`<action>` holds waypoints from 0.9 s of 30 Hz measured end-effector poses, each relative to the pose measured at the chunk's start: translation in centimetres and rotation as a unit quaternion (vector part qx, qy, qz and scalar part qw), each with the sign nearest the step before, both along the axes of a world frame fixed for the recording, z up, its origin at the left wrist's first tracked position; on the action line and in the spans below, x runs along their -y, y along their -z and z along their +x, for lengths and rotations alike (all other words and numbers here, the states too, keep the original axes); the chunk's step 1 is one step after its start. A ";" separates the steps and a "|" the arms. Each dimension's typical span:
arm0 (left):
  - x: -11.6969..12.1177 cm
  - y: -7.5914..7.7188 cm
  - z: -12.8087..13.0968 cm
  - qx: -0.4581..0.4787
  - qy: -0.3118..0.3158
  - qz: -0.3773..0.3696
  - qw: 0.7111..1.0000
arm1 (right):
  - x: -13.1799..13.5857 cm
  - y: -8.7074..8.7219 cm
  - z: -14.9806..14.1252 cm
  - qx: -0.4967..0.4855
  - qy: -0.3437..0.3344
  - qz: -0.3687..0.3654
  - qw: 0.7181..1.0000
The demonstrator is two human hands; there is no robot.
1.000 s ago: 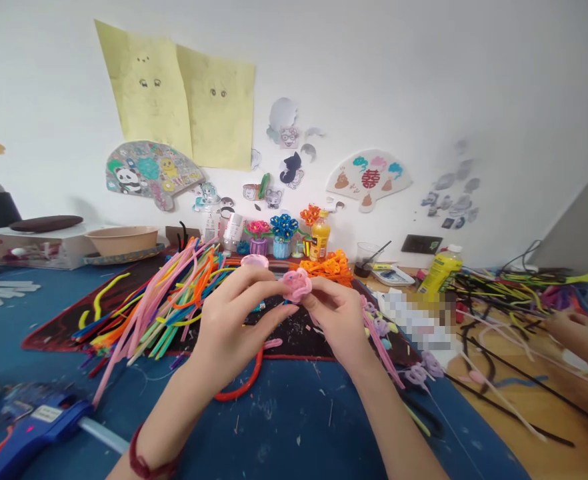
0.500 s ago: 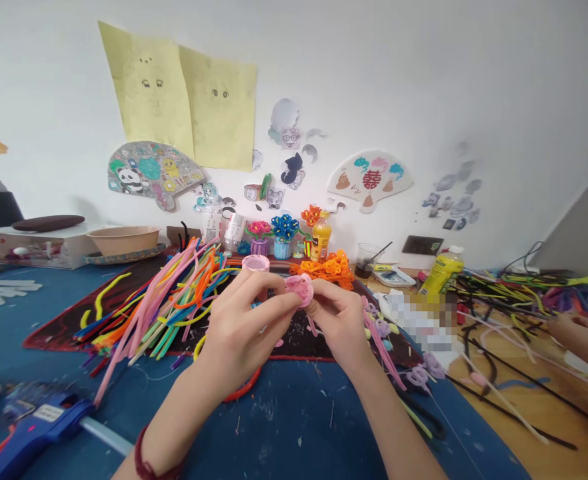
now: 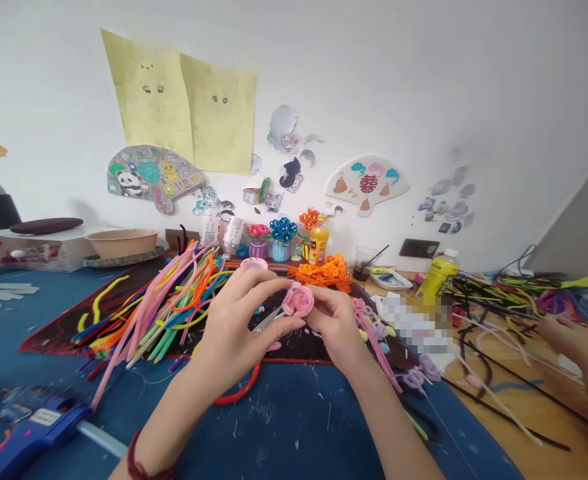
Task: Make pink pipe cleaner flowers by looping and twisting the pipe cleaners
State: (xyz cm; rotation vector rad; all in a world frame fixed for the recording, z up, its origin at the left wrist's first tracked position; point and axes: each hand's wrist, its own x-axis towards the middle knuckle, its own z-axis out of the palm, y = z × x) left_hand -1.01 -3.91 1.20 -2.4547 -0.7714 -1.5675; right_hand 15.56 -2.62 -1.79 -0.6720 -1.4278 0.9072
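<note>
My left hand [image 3: 237, 323] and my right hand [image 3: 338, 323] pinch a small pink pipe-cleaner rose [image 3: 300, 300] between them, above the dark mat. Thumb and fingers of the left hand close on its left side, while the right-hand fingers grip the right edge. Coiled layers of the rose face me. Behind the left hand shows the top of a pink round thing [image 3: 254, 263], mostly hidden. A greyish strip lies past the left fingers; its kind I cannot make out.
A bundle of coloured pipe cleaners [image 3: 159, 300] lies on the left of the mat. At lower left is a blue glue gun [image 3: 49, 427]. Orange pipe-cleaner pieces [image 3: 324, 272] and a juice bottle [image 3: 319, 240] stand behind. Another person's hand [image 3: 571, 347] is at right.
The pink rose has turned, so its coiled layers show more fully. My left thumb has shifted lower under it. The view has tilted slightly.
</note>
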 end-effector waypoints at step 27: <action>0.0 0.1 -0.2 -0.004 0.033 0.038 0.999 | 0.1 0.2 0.4 0.001 -0.026 0.000 1.000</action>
